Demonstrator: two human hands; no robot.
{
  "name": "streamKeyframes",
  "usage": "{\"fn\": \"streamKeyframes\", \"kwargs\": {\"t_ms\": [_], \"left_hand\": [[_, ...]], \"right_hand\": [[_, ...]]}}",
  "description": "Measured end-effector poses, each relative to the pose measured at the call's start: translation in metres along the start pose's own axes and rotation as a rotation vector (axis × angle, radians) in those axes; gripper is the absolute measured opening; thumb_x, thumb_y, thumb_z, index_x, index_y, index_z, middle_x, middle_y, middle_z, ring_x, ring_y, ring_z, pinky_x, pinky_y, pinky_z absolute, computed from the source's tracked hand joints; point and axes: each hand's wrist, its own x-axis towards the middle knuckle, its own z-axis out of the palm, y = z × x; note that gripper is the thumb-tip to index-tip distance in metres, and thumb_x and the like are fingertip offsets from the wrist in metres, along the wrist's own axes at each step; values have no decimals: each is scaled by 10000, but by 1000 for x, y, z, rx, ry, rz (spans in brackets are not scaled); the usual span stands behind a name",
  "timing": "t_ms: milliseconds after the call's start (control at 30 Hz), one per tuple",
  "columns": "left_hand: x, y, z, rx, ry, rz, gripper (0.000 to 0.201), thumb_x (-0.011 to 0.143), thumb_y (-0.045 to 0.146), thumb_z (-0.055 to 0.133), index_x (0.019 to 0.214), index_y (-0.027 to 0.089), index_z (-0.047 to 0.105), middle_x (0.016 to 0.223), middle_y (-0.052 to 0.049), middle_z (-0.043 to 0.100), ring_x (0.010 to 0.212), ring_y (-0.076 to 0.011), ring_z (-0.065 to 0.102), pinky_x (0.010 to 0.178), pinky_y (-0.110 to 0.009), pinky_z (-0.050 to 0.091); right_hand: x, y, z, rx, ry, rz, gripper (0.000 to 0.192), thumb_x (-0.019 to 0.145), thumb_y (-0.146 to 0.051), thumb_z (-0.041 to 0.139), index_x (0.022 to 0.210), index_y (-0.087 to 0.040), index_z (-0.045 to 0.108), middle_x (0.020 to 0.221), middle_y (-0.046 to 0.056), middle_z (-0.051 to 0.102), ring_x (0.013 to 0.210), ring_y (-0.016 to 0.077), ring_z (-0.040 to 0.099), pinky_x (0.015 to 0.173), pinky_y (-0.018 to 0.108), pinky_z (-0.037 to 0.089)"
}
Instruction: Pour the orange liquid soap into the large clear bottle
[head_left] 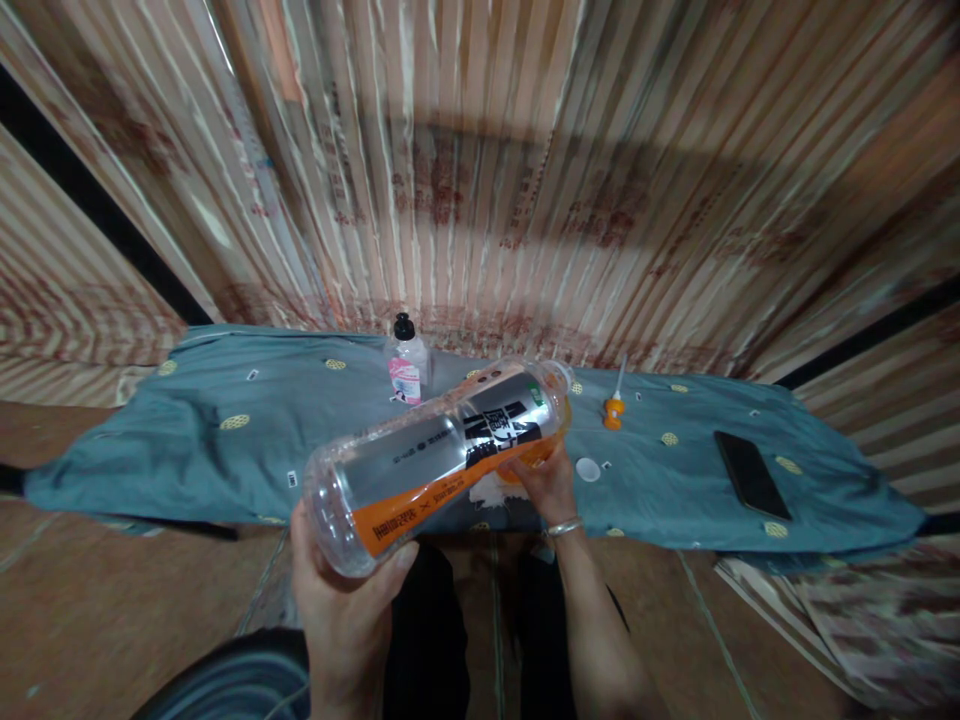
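A large clear plastic bottle [442,455] with a silver and orange label lies tilted across the middle of the view, its neck to the upper right. My left hand [341,590] wraps round its base. Beneath the neck end, my right hand [551,485] is closed round an orange container [536,455], mostly hidden behind the bottle. Its thumb rests close to the label; whether it also touches the bottle I cannot tell. To the right, an orange pump head [613,412] with a thin tube lies on the cloth, near a round white cap [588,469].
A teal patterned cloth [225,450] covers the narrow bench. On it stand a small clear bottle [406,365] with a black cap and pink label, and a dark phone [751,475] at the right. Striped curtain [480,200] hangs behind. A round dark object [232,680] sits lower left.
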Motion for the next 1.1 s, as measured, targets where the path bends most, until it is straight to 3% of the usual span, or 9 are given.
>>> {"fn": "streamKeyframes", "kwargs": {"t_ms": [300,533,700,1100], "left_hand": [[1,0,1,-15,7,-7,794,470,237,984,1187,192,644,1110,-68,683,950,-243,672,919,-378,542],[-1,2,0,-15,1,-9,816,492,237,976,1229,186,629,1128,-78,682,963,-251,676,937,-392,540],[-1,2,0,-14,-7,10,756,499,235,974,1178,196,644,1084,-57,680,944,-239,675,935,-389,543],[1,-2,-3,-23,-18,25,829,471,259,993,1225,184,655,1138,-81,676,990,-255,668,931,-378,539]], "right_hand": [[0,-1,-1,6,-13,33,633,630,-528,808,1123,-184,609,1025,121,775,918,323,745,821,500,609],[1,-2,0,-22,15,25,590,609,-507,820,1079,-220,610,1010,105,774,936,320,745,807,452,609],[0,-5,-1,-5,-7,30,609,633,-514,807,1102,-177,611,1014,128,769,940,336,744,814,455,599],[0,-2,0,-1,1,8,639,637,-573,786,1120,-196,608,1010,110,781,897,302,740,825,503,596]]}}
